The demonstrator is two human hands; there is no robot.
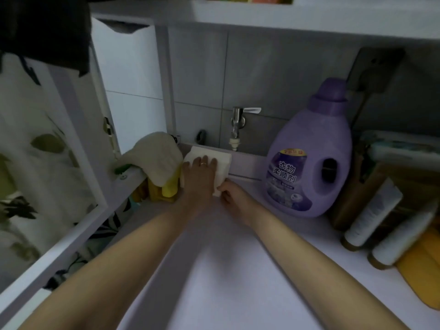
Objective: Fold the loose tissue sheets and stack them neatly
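Folded tissue sheet (222, 160): white, lying on the white surface (226, 270) at its far edge, against the tiled wall. Its long axis appears to run away from the person, far end toward the wall. Left hand (200, 178): fingers (204, 163) straight and together, pressed flat on the sheet. Right hand (232, 197): fingers (222, 188) curled, pinching the sheet's near right corner. Right of these fingers stands a purple bottle (309, 158), upright, labelled "衣物柔顺剂"; smaller print unreadable. Beyond the fingers, a chrome tap (238, 120) on the wall. Just left of the left fingers, a cream cloth (154, 160) draped over yellow items.
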